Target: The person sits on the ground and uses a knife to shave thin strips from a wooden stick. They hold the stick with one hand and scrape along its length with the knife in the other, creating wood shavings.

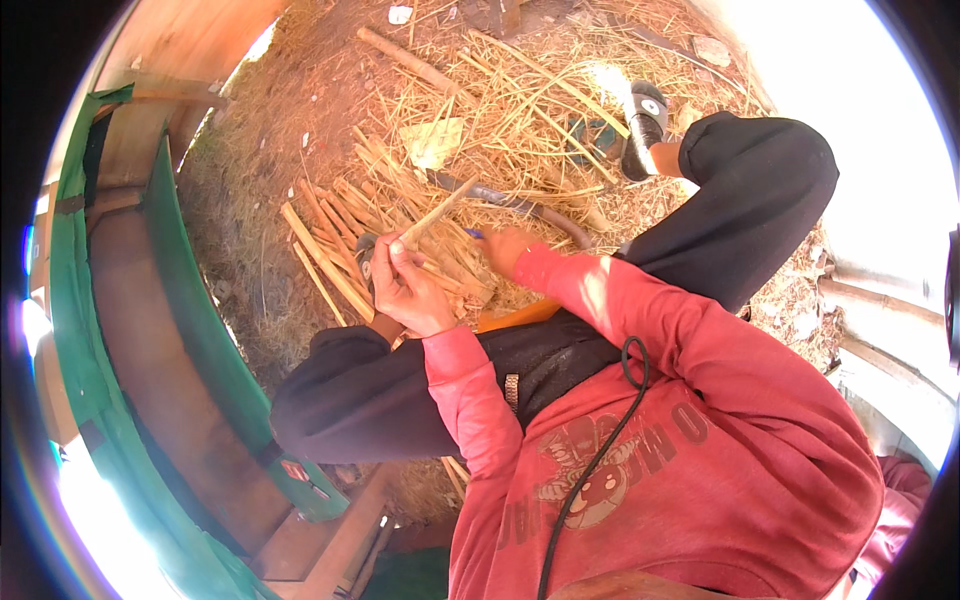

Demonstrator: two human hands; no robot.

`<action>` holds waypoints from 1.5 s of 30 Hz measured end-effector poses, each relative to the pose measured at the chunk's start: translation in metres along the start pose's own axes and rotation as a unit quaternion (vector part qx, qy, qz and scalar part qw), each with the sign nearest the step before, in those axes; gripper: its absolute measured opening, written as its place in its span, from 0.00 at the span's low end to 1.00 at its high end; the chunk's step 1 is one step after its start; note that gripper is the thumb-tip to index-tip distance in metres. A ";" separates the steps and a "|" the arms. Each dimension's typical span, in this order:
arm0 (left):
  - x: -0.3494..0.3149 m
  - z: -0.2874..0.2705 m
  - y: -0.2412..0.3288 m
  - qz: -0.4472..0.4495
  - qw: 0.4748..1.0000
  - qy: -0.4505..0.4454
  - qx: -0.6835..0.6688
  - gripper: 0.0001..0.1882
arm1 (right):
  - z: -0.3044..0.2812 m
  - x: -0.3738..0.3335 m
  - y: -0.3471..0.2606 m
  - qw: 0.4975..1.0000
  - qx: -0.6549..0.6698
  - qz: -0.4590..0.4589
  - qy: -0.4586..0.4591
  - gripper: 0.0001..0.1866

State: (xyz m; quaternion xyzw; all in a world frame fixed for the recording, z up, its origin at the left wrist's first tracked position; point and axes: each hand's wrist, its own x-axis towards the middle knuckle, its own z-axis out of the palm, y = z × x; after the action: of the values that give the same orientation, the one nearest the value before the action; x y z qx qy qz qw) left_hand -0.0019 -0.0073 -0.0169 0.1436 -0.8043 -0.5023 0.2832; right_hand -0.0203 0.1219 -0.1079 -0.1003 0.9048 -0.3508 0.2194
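My left hand [408, 288] pinches a pale split bamboo stick [440, 211], which slants up and to the right from the fingertips. Beside it, on the right, my right hand [508, 250] is closed with a small blue thing [474, 233] at its fingers. That blue thing may be a handle, but most of it is hidden. Just beyond both hands lies a long dark tool [500, 199] with a curved brown end. Split bamboo strips [335, 265] lie in a pile to the left of my hands and beneath them.
Shavings and straw [520, 110] cover the reddish ground ahead, with a thick bamboo pole [415, 62] on them. A flat yellowish piece [433, 142] rests among the strips. My legs [750, 215] are folded around the work. At left stands a green-edged wooden frame [170, 330].
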 end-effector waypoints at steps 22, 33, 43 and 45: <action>0.001 0.003 0.000 0.009 0.995 -0.046 -0.092 0.13 | -0.010 -0.003 -0.034 0.979 0.156 -0.097 0.092 0.21; -0.002 0.017 0.004 0.016 0.994 -0.050 -0.092 0.13 | 0.008 0.016 0.004 0.994 0.031 0.098 -0.020 0.30; 0.005 0.009 -0.012 -0.056 0.990 0.100 -0.077 0.16 | -0.014 0.018 0.005 0.992 0.061 0.083 0.073 0.30; 0.005 0.007 -0.016 -0.060 0.991 0.094 -0.072 0.15 | -0.023 0.004 -0.027 0.994 0.098 -0.008 0.051 0.30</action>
State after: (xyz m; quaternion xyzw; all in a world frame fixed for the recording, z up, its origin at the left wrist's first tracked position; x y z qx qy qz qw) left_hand -0.0110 -0.0120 -0.0314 0.2174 -0.7257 -0.5596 0.3360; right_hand -0.0345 0.1144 -0.0756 -0.0673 0.8751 -0.4443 0.1795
